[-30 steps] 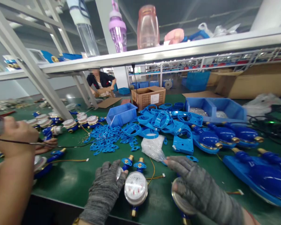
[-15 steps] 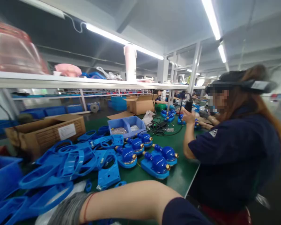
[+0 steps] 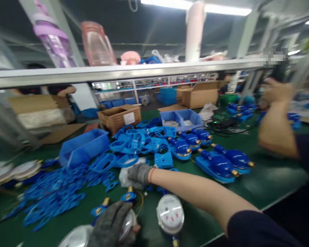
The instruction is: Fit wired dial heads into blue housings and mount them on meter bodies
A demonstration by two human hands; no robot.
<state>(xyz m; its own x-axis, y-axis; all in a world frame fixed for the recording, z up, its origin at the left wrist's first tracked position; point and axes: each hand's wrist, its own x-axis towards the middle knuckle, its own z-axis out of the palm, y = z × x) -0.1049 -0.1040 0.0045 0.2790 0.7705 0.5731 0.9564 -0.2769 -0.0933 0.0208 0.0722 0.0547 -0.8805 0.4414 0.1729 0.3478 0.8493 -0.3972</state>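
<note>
Left hand (image 3: pixel 109 223): curling downward at the near edge in a gray fingerless glove, fingers closing around something.
Right arm (image 3: pixel 193 192): stretching bare from the near right toward the far left.
Right hand (image 3: pixel 140 173): reaching forward in a gray glove, fingers bunching.

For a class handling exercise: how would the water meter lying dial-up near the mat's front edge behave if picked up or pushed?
The water meter is probably heavy for its size, judging by its brass end fitting. Its round dial housing may let it rock or roll when pushed across the green mat. The dial cover looks most easily scratched.
</note>
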